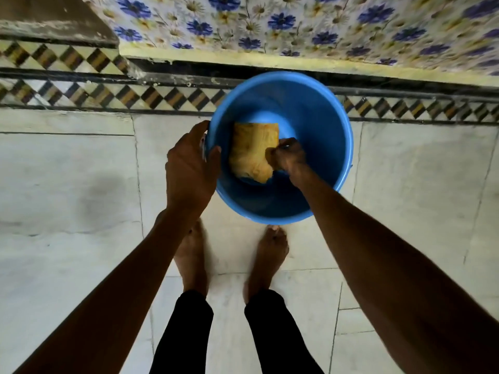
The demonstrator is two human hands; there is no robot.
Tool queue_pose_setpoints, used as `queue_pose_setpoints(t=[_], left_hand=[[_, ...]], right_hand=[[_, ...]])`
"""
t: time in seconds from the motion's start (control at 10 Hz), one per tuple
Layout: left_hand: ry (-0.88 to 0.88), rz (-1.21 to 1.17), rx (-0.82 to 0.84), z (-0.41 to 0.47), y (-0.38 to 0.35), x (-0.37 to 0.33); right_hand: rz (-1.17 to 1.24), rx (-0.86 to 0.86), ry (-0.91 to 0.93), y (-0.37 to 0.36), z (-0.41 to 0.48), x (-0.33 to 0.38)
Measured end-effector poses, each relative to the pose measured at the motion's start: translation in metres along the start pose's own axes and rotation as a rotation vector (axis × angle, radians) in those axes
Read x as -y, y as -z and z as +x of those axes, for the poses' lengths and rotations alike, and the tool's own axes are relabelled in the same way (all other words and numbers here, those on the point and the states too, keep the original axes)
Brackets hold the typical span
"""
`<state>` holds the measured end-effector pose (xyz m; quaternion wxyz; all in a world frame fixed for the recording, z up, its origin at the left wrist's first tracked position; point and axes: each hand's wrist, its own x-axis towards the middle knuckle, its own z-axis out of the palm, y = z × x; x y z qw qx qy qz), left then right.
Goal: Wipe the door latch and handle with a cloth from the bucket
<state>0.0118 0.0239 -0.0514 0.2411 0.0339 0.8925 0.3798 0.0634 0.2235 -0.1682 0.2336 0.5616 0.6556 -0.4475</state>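
A round blue bucket (318, 109) stands on the marble floor just beyond my bare feet. Inside it lies a folded yellow cloth (249, 149), slightly blurred. My right hand (290, 157) reaches down into the bucket and pinches the cloth's right edge. My left hand (189, 168) grips the bucket's left rim, thumb over the inside of the wall. No door latch or handle is in view.
A wall of blue-flower tiles (297, 25) rises right behind the bucket, with a yellow ledge and a checkered floor border (81, 93) along its foot. A dark stone step (54, 20) is at the top left. My feet (267, 255) stand close to the bucket.
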Motion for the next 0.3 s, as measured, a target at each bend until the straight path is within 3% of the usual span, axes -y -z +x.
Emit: queue_pose_setpoints(t=[0.1, 0.2, 0.3], left_hand=[[-0.005, -0.003, 0.026, 0.003, 0.001, 0.003], [0.028, -0.017, 0.042, -0.003, 0.010, -0.008], [0.072, -0.031, -0.030, -0.014, 0.026, -0.029]], right_hand=[[-0.043, -0.072, 0.006, 0.001, -0.018, -0.001], [0.062, -0.041, 0.034, 0.016, -0.068, 0.009], [0.431, 0.116, -0.003, 0.042, -0.126, 0.027]])
